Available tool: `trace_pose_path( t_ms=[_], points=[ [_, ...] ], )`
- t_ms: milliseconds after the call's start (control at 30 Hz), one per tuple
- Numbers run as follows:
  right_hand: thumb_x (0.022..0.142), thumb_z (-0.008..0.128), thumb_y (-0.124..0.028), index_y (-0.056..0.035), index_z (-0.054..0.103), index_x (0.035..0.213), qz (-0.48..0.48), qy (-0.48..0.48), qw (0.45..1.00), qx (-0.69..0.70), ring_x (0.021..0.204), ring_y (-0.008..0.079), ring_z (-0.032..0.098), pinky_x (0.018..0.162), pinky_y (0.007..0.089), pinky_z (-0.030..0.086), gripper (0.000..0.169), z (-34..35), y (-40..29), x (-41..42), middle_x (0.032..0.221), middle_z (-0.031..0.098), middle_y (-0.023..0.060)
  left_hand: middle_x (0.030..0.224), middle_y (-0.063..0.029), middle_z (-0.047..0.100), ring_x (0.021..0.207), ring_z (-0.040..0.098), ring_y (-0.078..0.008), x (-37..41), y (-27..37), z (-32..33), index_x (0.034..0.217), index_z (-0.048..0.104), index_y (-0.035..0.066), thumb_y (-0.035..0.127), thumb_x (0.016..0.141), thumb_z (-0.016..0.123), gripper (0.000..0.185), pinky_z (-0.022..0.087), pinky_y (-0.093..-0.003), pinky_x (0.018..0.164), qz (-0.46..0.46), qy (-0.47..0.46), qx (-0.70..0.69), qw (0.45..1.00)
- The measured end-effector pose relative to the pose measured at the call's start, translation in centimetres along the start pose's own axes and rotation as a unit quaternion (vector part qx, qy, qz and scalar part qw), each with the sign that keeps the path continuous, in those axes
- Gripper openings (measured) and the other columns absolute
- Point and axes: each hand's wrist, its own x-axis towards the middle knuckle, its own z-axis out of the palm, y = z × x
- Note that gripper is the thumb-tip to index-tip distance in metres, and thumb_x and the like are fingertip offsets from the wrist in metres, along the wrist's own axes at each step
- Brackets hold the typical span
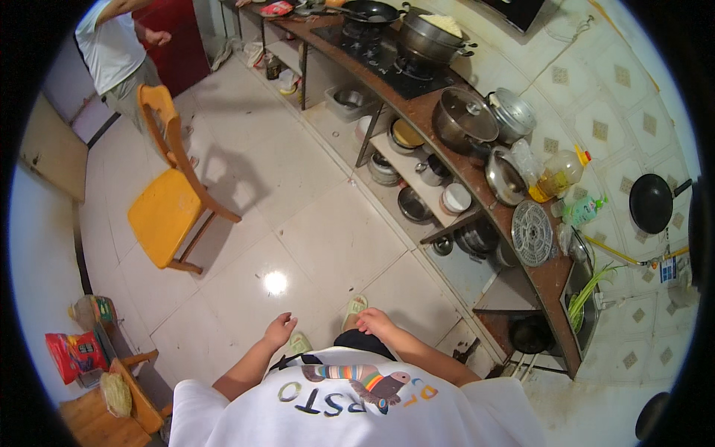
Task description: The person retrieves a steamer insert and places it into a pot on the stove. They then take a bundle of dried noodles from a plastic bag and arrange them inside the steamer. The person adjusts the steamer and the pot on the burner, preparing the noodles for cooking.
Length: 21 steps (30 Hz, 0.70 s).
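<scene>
My left hand (280, 329) hangs in front of my body with its fingers loosely curled and nothing in it. Level with it, my right hand (374, 322) is also empty, its fingers bent over the dark shorts and a green slipper (357, 305). Neither hand touches the furniture. A yellow wooden chair (167, 215) stands on the tiled floor ahead to the left. Along the right runs a brown counter (410, 113) with a lidded glass-top pot (459, 124), a steel steamer pot (427, 42), a black wok (368, 12) and an oil bottle (558, 173).
Another person (120, 53) stands behind the chair, at the upper left. Pots fill the shelves (410, 176) under the counter. Green leafy stalks (584, 299) lie in the sink at right. At lower left a wooden chair (131, 396) holds bags, beside a red packet (75, 357).
</scene>
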Motion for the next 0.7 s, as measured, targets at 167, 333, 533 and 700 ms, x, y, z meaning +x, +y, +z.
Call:
trace_pose_path(
  t_ms=[167, 333, 533, 700],
  points=[
    [0.078, 0.047, -0.021, -0.0028, 0.054, 0.084, -0.071, -0.006, 0.996, -0.058, 0.055, 0.0146, 0.052, 0.047, 0.0266, 0.042, 0.02, -7.4, -6.3, 4.6, 0.069, 0.056, 0.007, 0.111, -0.0215, 0.05, 0.103, 0.049, -0.0265, 3.0, 7.4, 0.0, 0.116, 0.041, -0.005, 0.029, 0.084, 0.047, 0.048, 0.038, -0.0306, 0.088, 0.021, 0.08, -0.103, 0.991],
    [0.08, 0.049, -0.025, -0.0061, 0.052, 0.095, -0.08, 0.011, 0.995, -0.052, 0.06, 0.013, 0.052, 0.051, 0.026, 0.042, 0.024, -13.7, -12.2, 6.6, 0.077, 0.057, 0.0053, 0.112, -0.0197, 0.05, 0.105, 0.048, -0.0246, 6.0, 14.2, 1.2, 0.117, 0.04, -0.005, 0.026, 0.085, 0.047, 0.045, 0.037, -0.0297, 0.089, 0.036, 0.07, -0.125, 0.989],
    [0.08, 0.049, -0.023, -0.0059, 0.05, 0.098, -0.049, 0.02, 0.998, -0.021, 0.06, 0.0137, 0.052, 0.053, 0.0263, 0.043, 0.024, -18.7, -14.3, 9.0, 0.077, 0.056, 0.0067, 0.111, -0.0175, 0.051, 0.105, 0.047, -0.0216, 7.4, 19.0, 0.3, 0.117, 0.04, -0.004, 0.025, 0.085, 0.048, 0.044, 0.035, -0.0279, 0.09, -0.002, 0.018, -0.118, 0.993],
    [0.075, 0.054, -0.01, -0.0033, 0.033, 0.118, -0.315, 0.314, 0.887, -0.121, 0.062, 0.0164, 0.054, 0.058, 0.0287, 0.044, 0.048, -24.1, -22.0, 13.7, 0.076, 0.055, 0.0073, 0.11, -0.0173, 0.052, 0.104, 0.048, -0.023, 11.9, 17.1, -4.4, 0.114, 0.045, -0.004, 0.028, 0.084, 0.048, 0.044, 0.036, -0.0293, 0.089, -0.024, 0.061, -0.109, 0.992]
  ],
)
